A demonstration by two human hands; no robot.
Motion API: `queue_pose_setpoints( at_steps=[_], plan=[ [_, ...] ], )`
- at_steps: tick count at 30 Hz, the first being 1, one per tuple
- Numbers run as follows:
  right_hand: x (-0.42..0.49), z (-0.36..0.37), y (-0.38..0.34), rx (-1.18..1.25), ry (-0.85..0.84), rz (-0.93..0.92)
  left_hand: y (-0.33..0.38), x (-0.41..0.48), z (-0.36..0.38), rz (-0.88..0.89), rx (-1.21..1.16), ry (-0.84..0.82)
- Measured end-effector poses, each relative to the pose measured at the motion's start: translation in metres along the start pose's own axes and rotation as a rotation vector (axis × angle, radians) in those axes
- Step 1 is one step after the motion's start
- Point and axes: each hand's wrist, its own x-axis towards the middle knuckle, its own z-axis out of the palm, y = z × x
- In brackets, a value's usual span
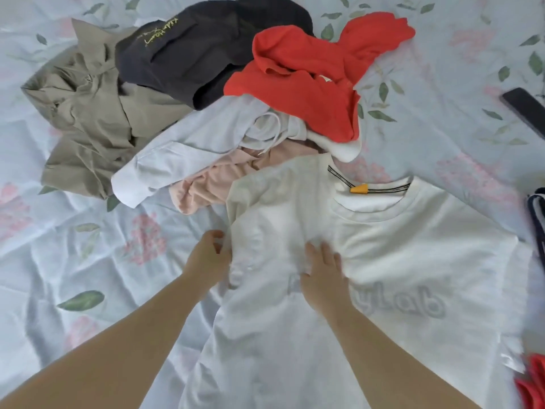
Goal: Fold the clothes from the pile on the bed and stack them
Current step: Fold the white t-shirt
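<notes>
1. Mid-fold on the bed, a white T-shirt lies spread face up directly in front of the person, below and to the right of the unfolded pile.
2. Its long axis runs from the person toward the far side of the bed, leaning slightly to the right. The collar points away and the hem lies nearest the person, running out of the bottom of the frame.
3. An orange tag shows inside the neckline, and grey lettering crosses the chest, partly covered by a hand.
4. The shirt's left-hand side is turned inward over the chest, making a folded edge that runs roughly along the long axis.
5. The left hand is at that folded edge with its fingers curled, its grip closed on the fabric.
6. The right hand lies flat on the chest of the shirt beside the fold, fingers spread and straight, pressing down with no grip on anything.
7. Beyond the shirt the pile holds a pink garment touching the shirt's folded shoulder, a pale blue shirt, a khaki garment, a dark grey garment with yellow script and a red garment, all crumpled and overlapping.
8. At the right edge of the frame are a black object, a navy item and, lower down, red fabric, each only partly in view.
</notes>
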Motion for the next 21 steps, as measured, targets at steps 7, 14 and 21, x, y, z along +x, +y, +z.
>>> queue_pose_setpoints(
  at_steps=[7,14,21],
  plan=[
    [0.008,0.002,0.007,0.032,-0.008,-0.013,0.006,-0.004,-0.022,0.049,-0.226,0.049],
    [0.008,0.009,0.005,0.011,0.026,0.019,-0.058,-0.001,-0.078,-0.258,-0.489,0.434],
    [0.008,0.015,0.005,-0.060,0.050,0.035,-0.055,0.006,-0.090,0.069,0.579,0.068]
  ],
)
